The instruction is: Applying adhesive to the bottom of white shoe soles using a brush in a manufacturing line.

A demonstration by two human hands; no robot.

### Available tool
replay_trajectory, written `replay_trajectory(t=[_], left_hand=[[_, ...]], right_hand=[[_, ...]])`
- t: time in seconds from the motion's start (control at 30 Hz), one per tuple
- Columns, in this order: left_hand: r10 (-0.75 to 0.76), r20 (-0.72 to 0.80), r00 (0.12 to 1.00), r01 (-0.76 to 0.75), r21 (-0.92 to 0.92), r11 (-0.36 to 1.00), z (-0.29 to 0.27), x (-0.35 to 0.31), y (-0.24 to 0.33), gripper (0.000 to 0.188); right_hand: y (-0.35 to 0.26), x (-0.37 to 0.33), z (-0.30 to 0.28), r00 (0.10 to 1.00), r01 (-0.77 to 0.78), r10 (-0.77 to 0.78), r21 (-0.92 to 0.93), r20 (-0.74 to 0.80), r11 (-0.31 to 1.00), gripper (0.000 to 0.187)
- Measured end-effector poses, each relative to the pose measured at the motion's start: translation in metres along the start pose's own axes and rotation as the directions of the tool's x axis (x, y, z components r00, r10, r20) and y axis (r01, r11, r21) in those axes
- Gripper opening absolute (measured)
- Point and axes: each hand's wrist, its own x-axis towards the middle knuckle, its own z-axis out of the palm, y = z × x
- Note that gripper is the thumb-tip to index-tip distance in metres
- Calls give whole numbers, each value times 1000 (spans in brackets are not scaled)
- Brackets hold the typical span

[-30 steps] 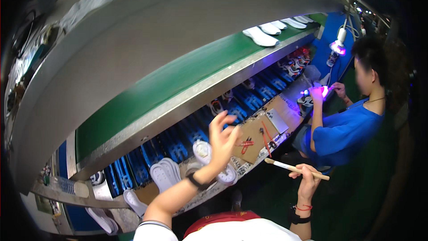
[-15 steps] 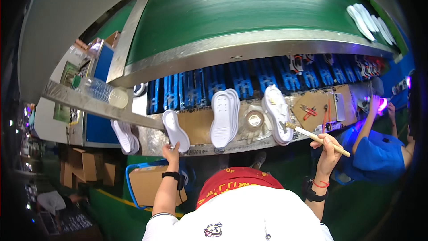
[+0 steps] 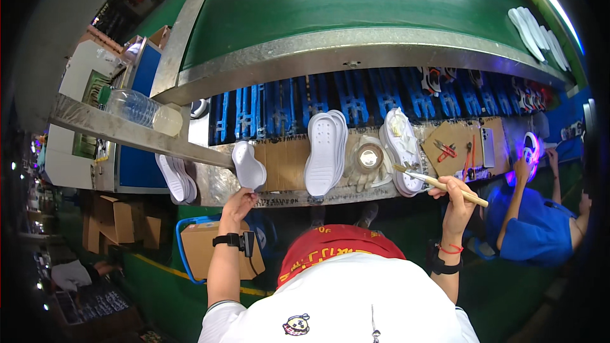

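Note:
My left hand [image 3: 239,204] is closed in a pinch at the near end of a white shoe sole [image 3: 249,166], which looks tilted above the bench. In my right hand [image 3: 456,202] is a brush [image 3: 438,184] with a pale wooden handle, its bristles pointing left over the near part of a white sole stack [image 3: 403,159]. Crumpled pale material lies on top of that stack. Between the hands stands another stack of white soles [image 3: 324,155], beside a round container [image 3: 368,157] and a pale glove [image 3: 363,179].
More white soles [image 3: 175,178] lie at the bench's left end. Red-handled pliers [image 3: 447,150] rest on cardboard at right. A metal bar [image 3: 136,133] with a plastic bottle [image 3: 136,111] crosses at left. Beyond runs a green conveyor [image 3: 356,6]. A co-worker in blue [image 3: 537,222] sits at right.
My view has shifted slightly. The sole at my left hand now looks more tilted and foreshortened. The brush has moved left, its bristles now over the sole stack.

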Motion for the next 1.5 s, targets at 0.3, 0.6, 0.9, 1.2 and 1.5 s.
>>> replay_trajectory(t=[0.3, 0.6, 0.9, 1.2, 1.5], left_hand=[[391, 361, 847, -504, 308, 807, 224, -133, -42, 47], [563, 546, 620, -782, 370, 502, 271, -157, -65, 45], [554, 574, 603, -794, 365, 486, 275, -159, -70, 45], [533, 596, 601, -794, 368, 484, 281, -158, -71, 45], [537, 584, 608, -791, 386, 475, 286, -159, -72, 44]], right_hand=[[-17, -4, 34, 954, -38, 19, 55, 299, 998, 17], [-19, -7, 57, 889, 203, -181, -7, 420, 979, 14], [-24, -5, 56, 873, 277, -240, -26, 424, 960, 12], [-28, 1, 55, 890, 276, -250, -14, 381, 961, 12], [-35, 10, 48, 847, 371, -304, -74, 436, 926, 11]])
